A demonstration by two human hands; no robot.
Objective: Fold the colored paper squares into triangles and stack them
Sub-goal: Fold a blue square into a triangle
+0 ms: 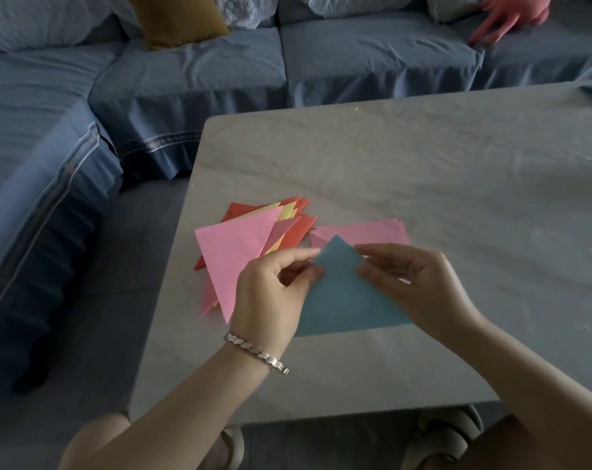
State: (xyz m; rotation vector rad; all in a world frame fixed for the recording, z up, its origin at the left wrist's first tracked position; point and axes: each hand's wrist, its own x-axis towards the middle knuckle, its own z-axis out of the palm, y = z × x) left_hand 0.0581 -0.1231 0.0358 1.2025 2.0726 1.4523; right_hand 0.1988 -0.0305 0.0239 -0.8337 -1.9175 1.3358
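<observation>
A pile of folded triangles (233, 252) lies left on the table (457, 184). The left hand (270, 296) pinches one upper edge of the blue paper (342, 300), held low over the table; the right hand (413, 283) pinches the other. The fold looks made. Next, probably press the crease, then lay it on the pile.

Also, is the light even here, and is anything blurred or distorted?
Head view: dim, soft light, no glare. The blue paper, left hand and right hand look sharp. Another person's hand at the top right is blurred. The wide lens curves the far edge of the table.
</observation>
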